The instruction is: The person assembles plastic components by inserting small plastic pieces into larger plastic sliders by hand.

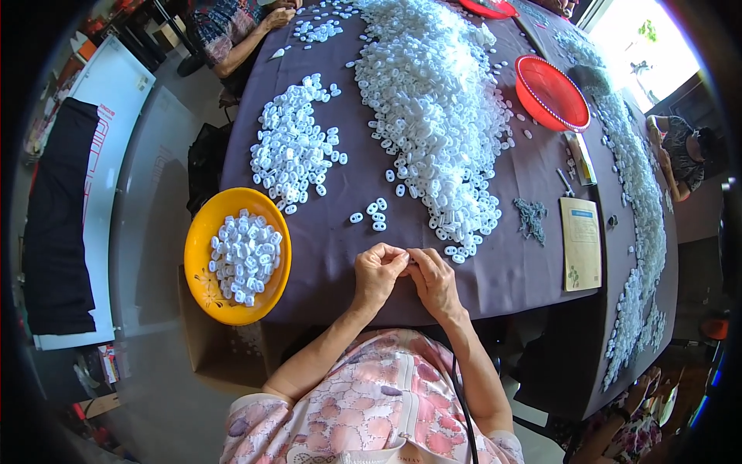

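Note:
Close to the table's near edge, my left hand and my right hand meet with their fingertips pinched together. Whatever lies between the fingers is too small and covered to make out. Just beyond them are a few loose white oval plastic pieces, each with two openings. A large heap of the same white pieces runs away from me up the middle of the table. Left of it spreads a smaller pile of white pieces. A yellow bowl at the left edge holds many more.
Right of my hands lie a small heap of grey-green bits and a tan booklet. A red basket stands farther back. Another long row of white pieces lines the right side. Other people's arms show around the table.

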Demonstrator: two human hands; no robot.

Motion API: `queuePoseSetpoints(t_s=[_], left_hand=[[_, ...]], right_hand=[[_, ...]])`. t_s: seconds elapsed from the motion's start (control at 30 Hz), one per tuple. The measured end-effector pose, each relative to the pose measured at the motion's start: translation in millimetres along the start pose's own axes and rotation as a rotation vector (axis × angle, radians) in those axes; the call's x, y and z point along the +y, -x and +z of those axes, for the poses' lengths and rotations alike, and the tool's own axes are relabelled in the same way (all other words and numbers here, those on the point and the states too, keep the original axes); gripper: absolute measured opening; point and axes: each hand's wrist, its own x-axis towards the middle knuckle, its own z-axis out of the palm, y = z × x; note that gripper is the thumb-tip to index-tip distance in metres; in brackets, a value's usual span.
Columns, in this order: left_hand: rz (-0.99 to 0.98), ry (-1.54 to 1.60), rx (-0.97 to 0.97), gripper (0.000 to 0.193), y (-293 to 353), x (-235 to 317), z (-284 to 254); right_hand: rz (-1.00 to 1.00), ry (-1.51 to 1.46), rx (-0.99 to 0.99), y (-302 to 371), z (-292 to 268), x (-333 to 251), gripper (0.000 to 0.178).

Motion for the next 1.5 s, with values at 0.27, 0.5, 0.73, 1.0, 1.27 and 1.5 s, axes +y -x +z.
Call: queuePoseSetpoints(t_s=[0.27,0.5,0.73,1.0,1.27,1.5], left_hand=[[0.034,-0.001,0.061,0.003,-1,-9,0],[0.052,0.026,0.099,0.007,1,-8,4],[0.015,0.079,0.085,0.006,1,-3,3],[-0.02,0.076,0.073,0.004,-1,-2,-1],[-0.008,0.036,-0.214,0.023,-1,-5,-19],[0.199,-0.26,-0.266,0.022,0,4,-19]], right_hand=[[0.026,0.045,0.016,2,5,-1,0.023],[0.003,0.083,0.037,4,9,1,0.021],[0.001,0.072,0.051,3,6,0,0.026],[0.035,-0.05,0.077,2,0,-2,0.028],[0.071,-0.094,0.037,-2,-3,-1,0.025],[0.12,-0.148,-0.023,-5,-8,0,0.022]])
